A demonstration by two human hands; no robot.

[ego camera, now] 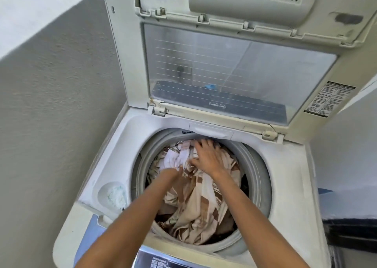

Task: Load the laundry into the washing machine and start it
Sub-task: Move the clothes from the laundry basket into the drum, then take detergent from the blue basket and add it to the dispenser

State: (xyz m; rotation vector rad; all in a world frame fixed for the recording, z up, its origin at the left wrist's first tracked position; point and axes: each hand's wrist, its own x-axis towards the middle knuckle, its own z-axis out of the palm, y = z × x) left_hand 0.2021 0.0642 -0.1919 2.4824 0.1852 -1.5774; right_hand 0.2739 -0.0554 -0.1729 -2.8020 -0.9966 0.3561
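The washing machine (302, 186) is cream plastic, matt and scuffed. Above its drum, the raised lid (234, 67) holds a hazy, glossy clear pane. In the drum, the laundry (195, 198) is soft, crumpled cloth. Left of the machine, the wall (51, 104) looks rough and matt.

Single view only, head camera worn by person. Looks forward and steeply down from above front edge of washing machine (289, 186), close, at arm length. Wide-angle lens bends straight edges near borders. Drum opening sits in lower centre, raised lid (234, 63) fills upper part, wall (51, 104) at left side. Both forearms enter from bottom edge.
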